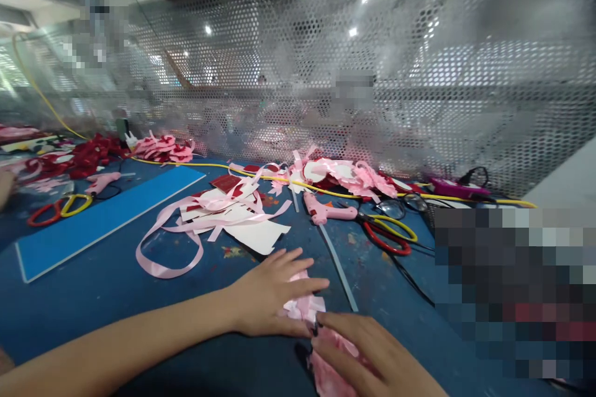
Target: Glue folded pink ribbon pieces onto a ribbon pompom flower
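Observation:
My left hand (274,291) lies flat with fingers spread over a pleated pink ribbon piece (305,307), pressing it to the blue tabletop. At the bottom, my right hand (367,353) is closed at the near part of the pink piece, with its fingertips beside my left thumb. A small dark item shows at those fingertips; its kind is too small to tell. More pink ribbon (333,375) extends below my right fingers, partly hidden by them. Beyond the hands lies a pink glue gun (328,209), with a clear glue stick (339,270) near it.
Scissors (391,232) with red and yellow handles lie right of the glue gun; another pair (60,208) lies left beside a blue board (112,217). Ribbon loops (170,270) and white card (256,229) lie ahead. A yellow cord (321,189) runs before a perforated metal screen (298,74).

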Action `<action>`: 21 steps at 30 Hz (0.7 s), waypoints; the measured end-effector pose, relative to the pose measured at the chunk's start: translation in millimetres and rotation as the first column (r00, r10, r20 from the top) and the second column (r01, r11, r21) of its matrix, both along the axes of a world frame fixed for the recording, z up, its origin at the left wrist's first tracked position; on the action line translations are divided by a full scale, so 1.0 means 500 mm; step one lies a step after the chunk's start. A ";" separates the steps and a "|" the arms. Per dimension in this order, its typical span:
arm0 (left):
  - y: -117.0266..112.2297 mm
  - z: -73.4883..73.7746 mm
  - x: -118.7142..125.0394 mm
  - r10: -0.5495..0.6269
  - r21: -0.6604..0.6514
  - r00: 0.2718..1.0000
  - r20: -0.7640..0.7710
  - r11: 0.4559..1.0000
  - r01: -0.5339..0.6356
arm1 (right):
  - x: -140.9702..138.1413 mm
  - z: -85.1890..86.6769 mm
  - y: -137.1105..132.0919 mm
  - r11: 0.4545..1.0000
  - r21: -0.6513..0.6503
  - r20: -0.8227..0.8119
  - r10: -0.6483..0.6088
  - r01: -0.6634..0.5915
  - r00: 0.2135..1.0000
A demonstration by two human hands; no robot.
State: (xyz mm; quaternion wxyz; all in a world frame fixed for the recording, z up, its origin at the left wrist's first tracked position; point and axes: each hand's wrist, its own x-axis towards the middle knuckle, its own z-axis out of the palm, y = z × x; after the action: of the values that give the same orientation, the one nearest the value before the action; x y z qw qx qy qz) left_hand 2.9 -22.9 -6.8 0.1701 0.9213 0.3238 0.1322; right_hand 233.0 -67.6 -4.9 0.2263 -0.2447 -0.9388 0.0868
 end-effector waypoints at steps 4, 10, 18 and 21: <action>0.013 0.001 0.003 -0.148 -0.043 0.977 0.151 0.987 0.156 | 0.056 -0.006 0.007 0.988 0.052 -0.083 -0.138 0.142 0.987; 0.005 0.003 -0.010 -0.054 -0.034 0.966 0.252 0.997 0.065 | 0.156 -0.017 0.036 0.905 0.191 -0.093 -0.369 0.380 0.925; 0.009 0.006 -0.014 -0.104 0.223 0.994 -0.043 0.969 0.111 | 0.165 -0.031 0.054 0.888 0.108 -0.057 -0.444 0.447 0.894; 0.014 0.003 -0.011 -0.111 0.320 0.982 -0.155 0.934 0.156 | 0.161 -0.029 0.054 0.895 0.105 -0.082 -0.426 0.433 0.901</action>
State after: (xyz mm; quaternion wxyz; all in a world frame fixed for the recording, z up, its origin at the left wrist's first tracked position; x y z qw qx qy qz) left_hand -2.8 -16.0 -5.3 -0.0007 0.9634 0.2443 0.1102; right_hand 313.4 -40.6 -19.4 0.2810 -0.4292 -0.8583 -0.0155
